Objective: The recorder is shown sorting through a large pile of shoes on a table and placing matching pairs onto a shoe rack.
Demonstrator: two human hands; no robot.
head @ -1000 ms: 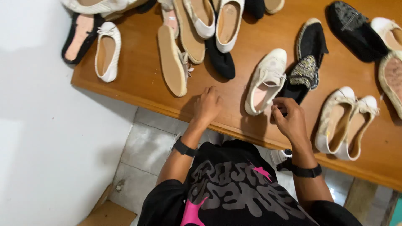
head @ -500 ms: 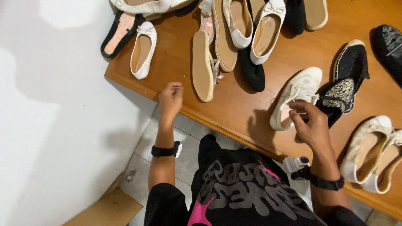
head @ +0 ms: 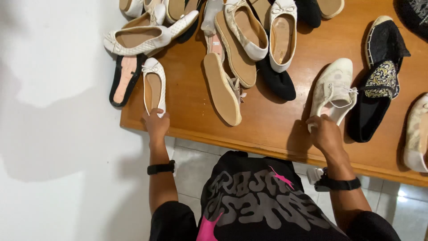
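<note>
My left hand (head: 156, 122) closes on the heel of a white flat shoe with a bow (head: 154, 85) at the near left corner of the wooden table (head: 276, 127). My right hand (head: 324, 133) grips the heel of a cream lace-up sneaker (head: 333, 87) near the table's front edge. A black slipper with a pink insole (head: 124, 80) lies just left of the white flat, overhanging the table's edge. Each of my wrists carries a black band.
Several more shoes cover the table: beige espadrilles (head: 225, 87), white ballet flats (head: 281, 33), a black flat (head: 278, 80), black patterned espadrilles (head: 379, 85), a white shoe (head: 417, 134) at the right edge. A white wall stands left. Tiled floor lies below.
My left hand has travelled left along the table's front and taken hold of the white flat's heel. My right hand has stayed at the sneaker. The view has shifted left.
</note>
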